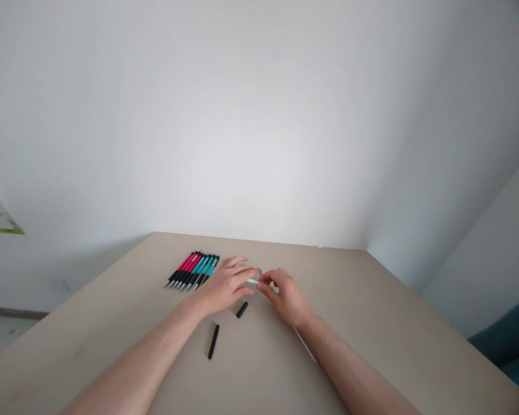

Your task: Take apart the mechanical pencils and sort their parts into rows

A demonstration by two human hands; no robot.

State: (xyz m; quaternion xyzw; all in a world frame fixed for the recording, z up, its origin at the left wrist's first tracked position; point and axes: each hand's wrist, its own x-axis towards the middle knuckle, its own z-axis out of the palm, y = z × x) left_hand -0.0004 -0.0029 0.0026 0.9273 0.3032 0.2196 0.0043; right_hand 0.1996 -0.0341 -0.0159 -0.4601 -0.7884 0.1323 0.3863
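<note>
My right hand (286,297) pinches a small white, slender piece (253,281) between thumb and fingertips; its kind is not clear. Close by on the left, my left hand (229,283) has its fingers stretched out and apart, and the white piece reaches toward them. Whether the left fingers touch it cannot be made out. Below the left hand lie a short black tube (242,309) and a longer black tube (213,341), apart from each other. A thin white rod (305,346) lies partly hidden along my right forearm.
A row of several pens (194,270), pink and turquoise with black grips, lies side by side left of my hands. The beige table (125,311) meets a white wall (259,144) at the back. Dark teal fabric (508,343) hangs past the right edge.
</note>
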